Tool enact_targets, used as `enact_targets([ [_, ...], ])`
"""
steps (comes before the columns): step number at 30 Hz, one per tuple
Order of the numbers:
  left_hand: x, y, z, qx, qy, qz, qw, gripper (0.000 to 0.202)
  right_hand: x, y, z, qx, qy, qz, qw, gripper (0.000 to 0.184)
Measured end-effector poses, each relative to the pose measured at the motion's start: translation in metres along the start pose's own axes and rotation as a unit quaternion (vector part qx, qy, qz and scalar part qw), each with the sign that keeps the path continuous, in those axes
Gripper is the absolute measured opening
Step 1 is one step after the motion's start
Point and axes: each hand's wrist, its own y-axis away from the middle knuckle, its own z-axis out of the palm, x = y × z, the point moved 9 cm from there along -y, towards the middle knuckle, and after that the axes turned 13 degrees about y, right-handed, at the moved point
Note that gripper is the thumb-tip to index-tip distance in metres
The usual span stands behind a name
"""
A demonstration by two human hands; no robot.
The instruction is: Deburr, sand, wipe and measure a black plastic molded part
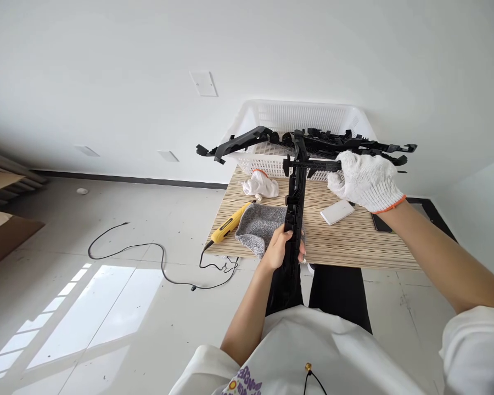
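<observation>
My bare left hand (276, 247) is closed around the lower part of a long black plastic trim piece (295, 203). The piece points away from me, its far end at the basket rim. My right hand (366, 178), in a white knit glove with an orange cuff, grips what looks like a black caliper (323, 165). The caliper lies across the upper part of the trim piece, its jaws near the piece's sides. Whether the jaws touch it I cannot tell. Under my left hand is a grey cloth (261, 222) on the wooden table (333, 247).
A white plastic basket (255, 163) by the wall holds several black plastic parts (247, 140), some jutting past its rim. On the table are a white glove (260, 185), a yellow corded tool (230, 223), a white flat box (336, 212) and a dark phone (381, 223). A black cable (163, 258) trails on the floor.
</observation>
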Motion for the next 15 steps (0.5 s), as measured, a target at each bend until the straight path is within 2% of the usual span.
enact_targets([
  [15, -0.0017, -0.0002, -0.0019, -0.001, 0.009, 0.003, 1.000, 0.024, 0.0051, 0.0019, 0.0035, -0.025, 0.003, 0.015, 1.000, 0.049],
])
